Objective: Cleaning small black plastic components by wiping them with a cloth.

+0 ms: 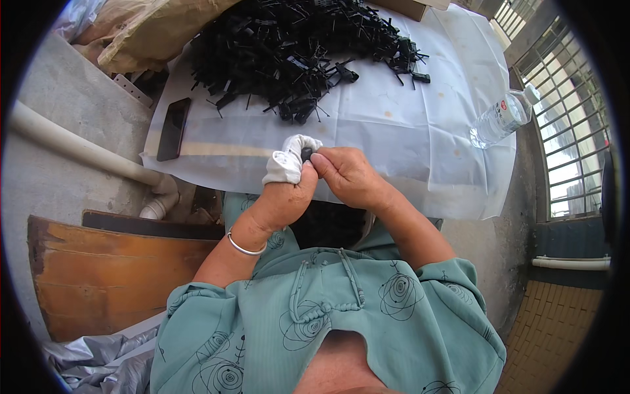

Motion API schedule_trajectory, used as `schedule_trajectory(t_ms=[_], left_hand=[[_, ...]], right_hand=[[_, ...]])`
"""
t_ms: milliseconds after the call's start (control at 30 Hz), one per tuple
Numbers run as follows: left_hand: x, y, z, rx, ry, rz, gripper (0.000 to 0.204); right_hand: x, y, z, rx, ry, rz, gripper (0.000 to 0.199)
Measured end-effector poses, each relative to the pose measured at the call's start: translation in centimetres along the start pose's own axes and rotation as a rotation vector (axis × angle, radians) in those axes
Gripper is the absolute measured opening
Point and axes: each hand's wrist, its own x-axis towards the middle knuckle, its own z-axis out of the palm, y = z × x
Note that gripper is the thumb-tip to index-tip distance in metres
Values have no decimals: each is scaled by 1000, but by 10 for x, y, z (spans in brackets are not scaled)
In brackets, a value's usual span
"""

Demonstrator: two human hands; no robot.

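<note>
Both your hands meet above the near edge of the sheet-covered worktop [394, 141], a little left of its middle. Between them sits a small dark piece [306, 153], mostly hidden by your fingertips, so its full shape cannot be made out. Your left hand [289, 172] grasps it from the left, its fingers wrapped in a white cloth cover [283, 167] while the thumb stays bare. Your right hand [348, 172] is bare and pinches at the same piece from the right, thumb against curled fingers. A pale bangle [244, 250] circles your left wrist.

Beyond your hands, a large heap of black parts [275, 59] with thin protruding stems spreads over the far side of the worktop, a few lying loose at its near edge. To the left, a dark phone [174, 129] lies flat near the worktop's edge. Over to the right, a clear plastic bottle [500, 121] lies tilted, its cap end pointing far and right. A cardboard box [401, 8] sits at the far edge, and crumpled brown wrapping [154, 36] is at the far left. Below the worktop on the left, a brown wooden board [118, 272] stands near a pale pipe [85, 144].
</note>
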Motion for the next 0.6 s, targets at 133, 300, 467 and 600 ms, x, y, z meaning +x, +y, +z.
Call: schedule_trajectory(t_ms=[133,300,467,600], left_hand=[[-5,7,0,176,6,40,25],[-5,9,-18,306,-185,-11,26],[-2,-12,-28,515,-103,240,36],[2,-15,-23,-8,-45,-261,30]], right_hand=[[-2,-1,10,45,3,135,25],[5,12,-3,148,-112,167,26],[40,36,-3,-743,173,279,33],[52,53,-2,-629,241,308,30]])
